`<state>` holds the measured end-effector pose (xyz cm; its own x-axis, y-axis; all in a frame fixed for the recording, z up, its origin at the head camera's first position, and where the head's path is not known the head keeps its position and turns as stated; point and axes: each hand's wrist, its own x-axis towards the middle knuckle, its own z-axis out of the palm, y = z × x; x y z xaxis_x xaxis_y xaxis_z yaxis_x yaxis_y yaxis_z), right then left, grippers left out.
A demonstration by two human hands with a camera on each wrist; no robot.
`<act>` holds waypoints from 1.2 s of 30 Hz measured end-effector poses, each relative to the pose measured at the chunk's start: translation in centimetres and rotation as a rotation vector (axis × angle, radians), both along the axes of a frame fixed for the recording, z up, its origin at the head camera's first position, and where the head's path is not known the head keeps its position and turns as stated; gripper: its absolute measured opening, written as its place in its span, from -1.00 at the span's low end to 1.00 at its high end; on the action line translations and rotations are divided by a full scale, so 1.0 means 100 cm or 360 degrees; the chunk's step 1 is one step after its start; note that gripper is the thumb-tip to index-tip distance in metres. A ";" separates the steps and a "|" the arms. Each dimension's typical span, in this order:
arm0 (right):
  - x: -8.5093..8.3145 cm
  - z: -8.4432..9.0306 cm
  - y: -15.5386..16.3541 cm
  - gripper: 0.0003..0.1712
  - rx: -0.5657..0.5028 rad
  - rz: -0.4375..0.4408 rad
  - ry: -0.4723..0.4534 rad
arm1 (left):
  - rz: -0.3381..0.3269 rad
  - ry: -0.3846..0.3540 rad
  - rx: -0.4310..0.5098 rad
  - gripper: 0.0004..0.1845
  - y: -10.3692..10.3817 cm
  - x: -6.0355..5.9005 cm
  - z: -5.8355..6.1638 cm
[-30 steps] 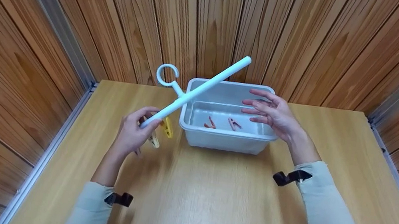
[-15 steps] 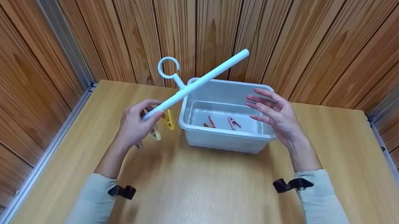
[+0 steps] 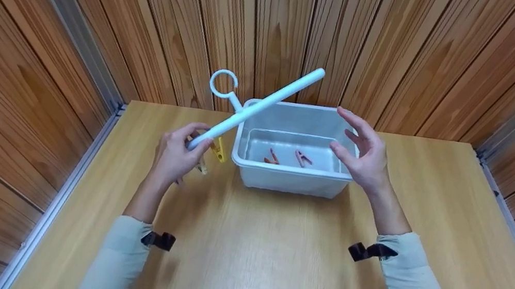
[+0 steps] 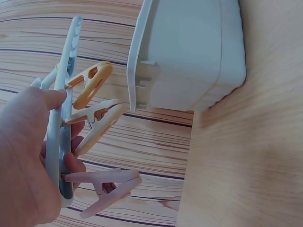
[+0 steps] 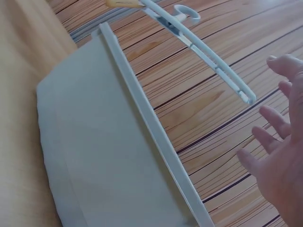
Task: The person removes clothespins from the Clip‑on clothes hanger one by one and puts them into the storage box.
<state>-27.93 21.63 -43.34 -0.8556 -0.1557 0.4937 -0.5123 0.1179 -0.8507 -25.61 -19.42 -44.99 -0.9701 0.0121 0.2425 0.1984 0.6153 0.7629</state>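
- The peg hanger, a pale blue bar with a hook ring, slants over the left rim of the bin; our left hand grips its lower end.
- Yellow, cream and pink pegs hang from it by our fingers; two pegs in the bin lie loose.
- Our right hand hovers with fingers spread, holding nothing.
- We judge one peg must next be pinched off.
- We see no writing.

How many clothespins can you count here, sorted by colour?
Pink pegs in the bin: 2
Pink peg on the hanger bar: 1
Yellow-orange peg on the bar: 1
Cream peg on the bar: 1
Total: 5
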 end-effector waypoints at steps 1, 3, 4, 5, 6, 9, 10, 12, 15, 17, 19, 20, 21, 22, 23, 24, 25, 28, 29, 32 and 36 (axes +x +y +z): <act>0.001 0.000 0.000 -0.26 0.0051 -0.0019 0.0049 | -0.0003 0.0010 -0.0020 -0.61 0.000 0.000 0.000; 0.003 -0.001 0.000 -0.24 0.0141 -0.0045 0.0142 | -0.0008 0.0042 -0.0052 -0.61 0.002 0.000 0.001; 0.004 -0.001 0.000 -0.24 0.0188 -0.0062 0.0189 | -0.0011 0.0061 -0.0070 -0.62 0.002 0.000 0.001; 0.004 -0.001 0.001 -0.23 0.0233 -0.0082 0.0233 | -0.0013 0.0082 -0.0087 -0.62 0.003 0.000 0.001; 0.004 0.000 0.001 -0.21 0.0278 -0.0104 0.0273 | -0.0013 0.0101 -0.0110 -0.63 0.003 0.000 0.002; 0.003 0.002 0.005 -0.16 0.0415 -0.0184 0.0382 | -0.0020 0.0180 -0.0207 -0.64 0.006 0.001 0.003; 0.003 0.002 0.006 -0.14 0.0459 -0.0206 0.0400 | -0.0022 0.0205 -0.0240 -0.65 0.006 0.002 0.003; 0.003 0.004 0.009 -0.09 0.0536 -0.0224 0.0413 | -0.0027 0.0252 -0.0301 -0.66 0.007 0.002 0.004; 0.003 0.007 0.013 -0.05 0.0626 -0.0217 0.0427 | -0.0051 0.0318 -0.0359 -0.68 0.008 0.003 0.004; 0.003 0.010 0.015 -0.05 0.0663 -0.0194 0.0449 | -0.0078 0.0361 -0.0389 -0.69 0.008 0.003 0.004; 0.003 0.013 0.018 -0.06 0.0693 -0.0161 0.0472 | -0.0122 0.0417 -0.0427 -0.69 0.008 0.003 0.004; 0.003 0.014 0.019 -0.06 0.0704 -0.0141 0.0483 | -0.0148 0.0444 -0.0445 -0.69 0.008 0.003 0.004; 0.003 0.016 0.020 -0.06 0.0715 -0.0119 0.0490 | -0.0177 0.0474 -0.0465 -0.70 0.008 0.003 0.004; 0.003 0.017 0.021 -0.06 0.0730 -0.0098 0.0491 | -0.0208 0.0503 -0.0484 -0.70 0.008 0.002 0.004; 0.003 0.019 0.023 -0.05 0.0748 -0.0077 0.0490 | -0.0236 0.0531 -0.0498 -0.71 0.009 0.002 0.004; 0.004 0.020 0.024 -0.04 0.0768 -0.0059 0.0486 | -0.0263 0.0555 -0.0515 -0.71 0.009 0.002 0.005; 0.004 0.022 0.025 -0.03 0.0788 -0.0043 0.0484 | -0.0285 0.0576 -0.0528 -0.71 0.009 0.002 0.005; 0.005 0.026 0.027 -0.01 0.0850 -0.0001 0.0485 | -0.0342 0.0629 -0.0565 -0.72 0.010 0.002 0.006; 0.006 0.027 0.028 -0.01 0.0867 0.0016 0.0488 | -0.0355 0.0644 -0.0579 -0.71 0.011 0.001 0.007; 0.006 0.028 0.029 -0.05 0.0912 0.0087 0.0486 | -0.0400 0.0675 -0.0623 -0.70 0.014 0.001 0.007; 0.008 0.028 0.031 -0.11 0.1006 0.0174 0.0433 | -0.0451 0.0711 -0.0680 -0.70 0.020 0.000 0.007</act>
